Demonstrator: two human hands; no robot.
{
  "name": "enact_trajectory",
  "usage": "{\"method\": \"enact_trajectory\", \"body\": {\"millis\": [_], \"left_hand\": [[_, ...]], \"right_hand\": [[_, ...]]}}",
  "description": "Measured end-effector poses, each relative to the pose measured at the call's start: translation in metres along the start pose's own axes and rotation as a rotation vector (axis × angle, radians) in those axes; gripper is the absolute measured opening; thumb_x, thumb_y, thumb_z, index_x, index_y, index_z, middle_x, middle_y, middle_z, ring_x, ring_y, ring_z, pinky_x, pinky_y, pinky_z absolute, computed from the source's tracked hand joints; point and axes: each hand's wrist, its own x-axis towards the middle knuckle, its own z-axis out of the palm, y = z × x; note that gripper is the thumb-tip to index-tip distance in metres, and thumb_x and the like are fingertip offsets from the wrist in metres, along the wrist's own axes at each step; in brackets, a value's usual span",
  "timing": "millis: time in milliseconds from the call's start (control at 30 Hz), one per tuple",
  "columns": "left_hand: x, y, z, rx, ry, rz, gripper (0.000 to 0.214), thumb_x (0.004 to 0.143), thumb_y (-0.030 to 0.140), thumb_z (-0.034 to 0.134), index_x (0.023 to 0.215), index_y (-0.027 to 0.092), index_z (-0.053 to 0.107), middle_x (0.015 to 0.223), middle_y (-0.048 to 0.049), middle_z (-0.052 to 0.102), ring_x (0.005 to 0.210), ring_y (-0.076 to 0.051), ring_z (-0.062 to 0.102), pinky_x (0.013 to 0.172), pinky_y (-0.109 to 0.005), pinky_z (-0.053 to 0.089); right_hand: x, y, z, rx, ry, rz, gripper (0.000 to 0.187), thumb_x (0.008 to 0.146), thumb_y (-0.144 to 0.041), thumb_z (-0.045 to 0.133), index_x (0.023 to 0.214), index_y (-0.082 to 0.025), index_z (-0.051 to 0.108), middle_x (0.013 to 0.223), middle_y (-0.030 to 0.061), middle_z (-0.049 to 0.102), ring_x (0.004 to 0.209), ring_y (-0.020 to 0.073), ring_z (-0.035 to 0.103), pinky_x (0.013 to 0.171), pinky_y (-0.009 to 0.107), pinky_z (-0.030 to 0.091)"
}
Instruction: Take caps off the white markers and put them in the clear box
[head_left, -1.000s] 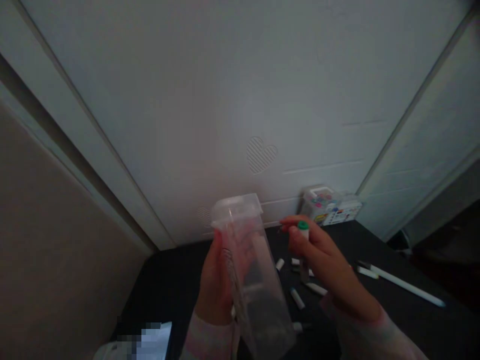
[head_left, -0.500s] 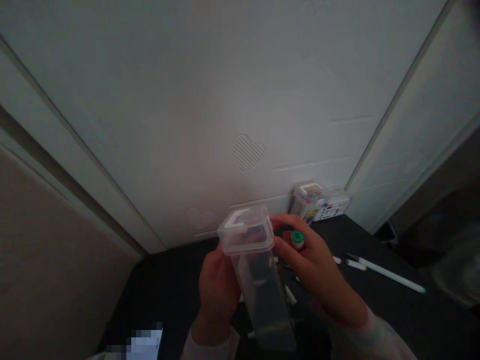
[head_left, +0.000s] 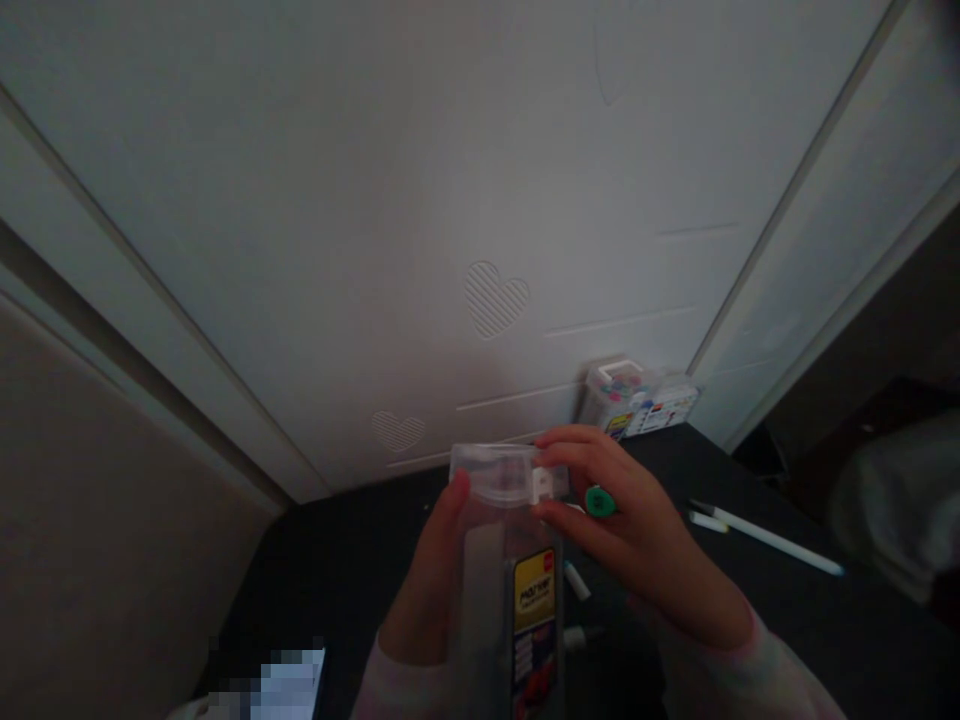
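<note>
A tall, clear plastic marker case [head_left: 480,590] stands upright before me, its printed yellow-and-black label facing my way. My left hand [head_left: 431,570] is closed around the case's left side, thumb up near the lid [head_left: 487,472]. At the upper right of the case, the fingers and thumb of my right hand [head_left: 630,510] are on the white latch [head_left: 541,484]. A marker with a green end [head_left: 599,501] is tucked in that same hand; most of its body is hidden. The inside of the case is only partly visible.
Loose markers lie on the dark tabletop [head_left: 330,560]: a long white one [head_left: 780,543] at right, others close behind the case. A second clear case [head_left: 615,398] with colourful contents stands against the white panel. A phone-like lit screen [head_left: 289,685] is at lower left.
The case has turned and tipped so its label and latch now face me. My left thumb has come round to its front, and my right fingers have moved onto the latch.
</note>
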Motion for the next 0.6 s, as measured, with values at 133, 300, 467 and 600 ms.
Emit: {"method": "enact_trajectory", "body": {"millis": [133, 300, 467, 600], "left_hand": [[-0.0005, 0.0002, 0.0000, 0.003, 0.032, 0.034, 0.042, 0.074, 0.048, 0.049, 0.089, 0.012, 0.062, 0.085, -0.0101, 0.065, 0.087, -0.025, 0.060, 0.076, -0.035, 0.045], [-0.0003, 0.0007, 0.0003, 0.032, 0.028, 0.040, 0.044, 0.072, 0.050, 0.050, 0.091, 0.011, 0.062, 0.083, -0.0098, 0.064, 0.089, -0.026, 0.059, 0.075, -0.035, 0.045], [-0.0009, 0.0013, 0.0025, 0.025, 0.019, -0.001, 0.047, 0.074, 0.050, 0.048, 0.094, 0.010, 0.061, 0.085, -0.0109, 0.064, 0.090, -0.026, 0.059, 0.078, -0.037, 0.043], [-0.0020, 0.0004, 0.0039, 0.012, 0.023, 0.018, 0.044, 0.075, 0.048, 0.049, 0.094, 0.010, 0.062, 0.085, -0.0106, 0.065, 0.085, -0.025, 0.060, 0.076, -0.035, 0.044]], "right_hand": [[-0.0003, -0.0020, 0.0006, 0.003, 0.008, -0.007, 0.022, 0.079, -0.025, 0.055, 0.100, -0.022, 0.049, 0.107, 0.0080, 0.055, 0.096, 0.0178, 0.054, 0.077, 0.030, 0.048], [-0.0019, 0.0000, 0.0020, -0.017, 0.007, -0.023, 0.024, 0.079, -0.025, 0.055, 0.101, -0.022, 0.048, 0.107, 0.0086, 0.056, 0.097, 0.0184, 0.054, 0.078, 0.031, 0.048], [-0.0019, -0.0002, -0.0006, -0.026, -0.023, 0.002, 0.023, 0.079, -0.023, 0.054, 0.101, -0.022, 0.046, 0.109, 0.0084, 0.056, 0.096, 0.0184, 0.056, 0.078, 0.030, 0.048], [-0.0023, -0.0018, -0.0024, -0.010, -0.055, 0.008, 0.022, 0.080, -0.023, 0.052, 0.101, -0.022, 0.045, 0.109, 0.0086, 0.056, 0.096, 0.0180, 0.056, 0.077, 0.030, 0.048]]}}
